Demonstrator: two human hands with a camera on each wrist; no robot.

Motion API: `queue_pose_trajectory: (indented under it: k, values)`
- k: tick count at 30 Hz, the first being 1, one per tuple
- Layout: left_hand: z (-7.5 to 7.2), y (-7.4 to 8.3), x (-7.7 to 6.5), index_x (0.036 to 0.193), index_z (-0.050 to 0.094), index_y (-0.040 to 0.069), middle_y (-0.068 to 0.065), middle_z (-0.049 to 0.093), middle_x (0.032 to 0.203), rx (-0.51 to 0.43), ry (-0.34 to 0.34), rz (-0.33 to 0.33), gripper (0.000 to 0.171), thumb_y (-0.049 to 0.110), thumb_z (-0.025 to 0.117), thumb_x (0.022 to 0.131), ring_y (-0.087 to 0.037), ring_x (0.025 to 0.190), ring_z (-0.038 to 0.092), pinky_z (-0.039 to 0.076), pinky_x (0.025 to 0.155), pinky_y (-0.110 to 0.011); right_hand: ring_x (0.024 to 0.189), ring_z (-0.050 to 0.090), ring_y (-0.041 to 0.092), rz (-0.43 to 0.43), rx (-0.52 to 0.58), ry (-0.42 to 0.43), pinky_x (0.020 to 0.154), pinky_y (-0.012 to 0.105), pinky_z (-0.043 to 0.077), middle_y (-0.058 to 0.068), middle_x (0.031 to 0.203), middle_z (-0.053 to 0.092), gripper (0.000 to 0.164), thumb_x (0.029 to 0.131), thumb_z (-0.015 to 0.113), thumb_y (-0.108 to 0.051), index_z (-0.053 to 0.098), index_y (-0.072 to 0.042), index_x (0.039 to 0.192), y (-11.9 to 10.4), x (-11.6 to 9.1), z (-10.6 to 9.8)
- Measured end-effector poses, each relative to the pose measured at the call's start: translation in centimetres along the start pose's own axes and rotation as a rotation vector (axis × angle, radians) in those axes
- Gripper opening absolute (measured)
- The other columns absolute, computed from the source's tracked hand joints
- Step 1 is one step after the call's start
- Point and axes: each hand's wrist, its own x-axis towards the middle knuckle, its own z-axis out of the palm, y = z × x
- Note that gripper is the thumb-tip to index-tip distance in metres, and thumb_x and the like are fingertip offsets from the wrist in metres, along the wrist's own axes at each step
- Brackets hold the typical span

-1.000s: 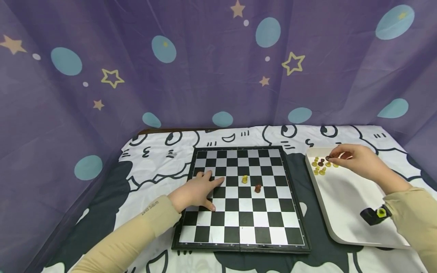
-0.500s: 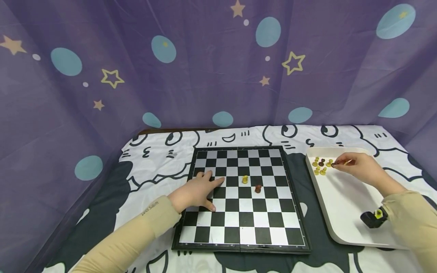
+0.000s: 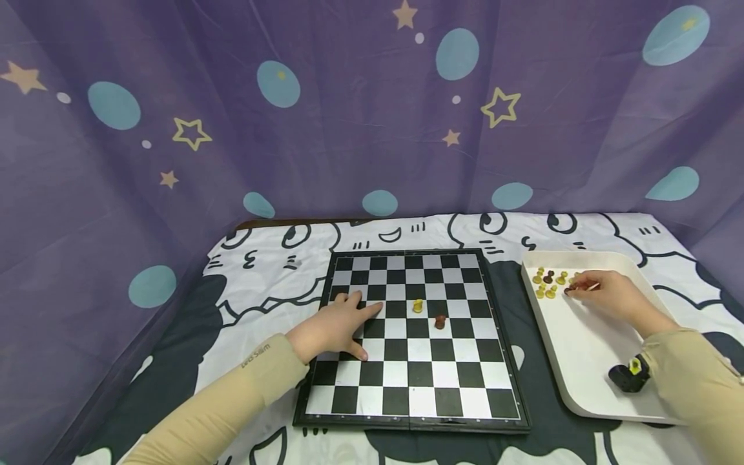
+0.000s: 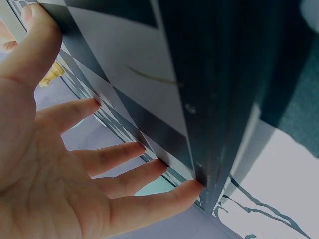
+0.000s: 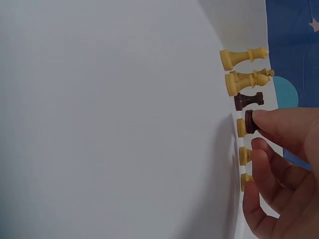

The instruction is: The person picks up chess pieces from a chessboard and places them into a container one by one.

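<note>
My left hand [image 3: 337, 326] rests on the left side of the black-and-white chessboard [image 3: 395, 421], fingers spread and fingertips touching its surface in the left wrist view. On the board stand a yellow chess piece [image 3: 418, 306] and a reddish-brown chess piece [image 3: 440, 321]. Over the back part of the white tray [image 3: 575, 368], my right hand [image 3: 610, 296] pinches a dark brown chess piece [image 5: 249, 122] between thumb and fingers. Fingers hide most of that piece. Beside it in the tray stand a dark rook [image 5: 249, 101] and several yellow pieces [image 5: 249, 82].
A cat-patterned cloth [image 3: 273, 258] covers the table under board and tray. Behind it hangs a purple curtain [image 3: 349, 129] with stars and dots. A black wrist camera [image 3: 630, 376] sits at my right wrist, above the tray.
My right hand has come slightly toward me inside the tray, still pinching the dark piece. My left hand and the pieces on the board have stayed in place.
</note>
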Motion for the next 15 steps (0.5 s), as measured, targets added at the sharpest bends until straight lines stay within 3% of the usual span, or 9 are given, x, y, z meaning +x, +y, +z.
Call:
queue_pose_trajectory:
  k: [2, 9, 15]
  values:
    - [0.07, -0.05, 0.02, 0.147, 0.037, 0.023, -0.022, 0.031, 0.147, -0.001, 0.003, 0.003, 0.092, 0.046, 0.079, 0.068, -0.043, 0.130, 0.034, 0.041, 0.099, -0.052, 0.066, 0.048, -0.006, -0.015, -0.003, 0.010, 0.060, 0.022, 0.042, 0.003, 0.077, 0.065, 0.017, 0.082, 0.070, -0.013, 0.069, 0.002, 0.091, 0.01, 0.07, 0.26]
    - [0.37, -0.24, 0.16, 0.146, 0.038, 0.022, -0.021, 0.035, 0.143, 0.006, 0.014, 0.020, 0.093, 0.047, 0.080, 0.067, -0.041, 0.127, 0.036, 0.043, 0.096, -0.051, 0.070, 0.053, 0.009, -0.014, -0.031, 0.012, 0.060, 0.025, 0.040, 0.003, 0.074, 0.062, 0.012, 0.081, 0.072, -0.012, 0.069, -0.002, 0.086, 0.10, 0.25, 0.83]
    - [0.32, -0.26, 0.21, 0.147, 0.038, 0.022, -0.021, 0.036, 0.142, 0.008, 0.012, 0.020, 0.094, 0.047, 0.080, 0.067, -0.041, 0.127, 0.036, 0.043, 0.095, -0.052, 0.068, 0.053, 0.007, -0.006, -0.041, 0.017, 0.060, 0.026, 0.040, 0.002, 0.072, 0.062, 0.011, 0.080, 0.072, -0.011, 0.069, -0.002, 0.085, 0.14, 0.33, 0.93]
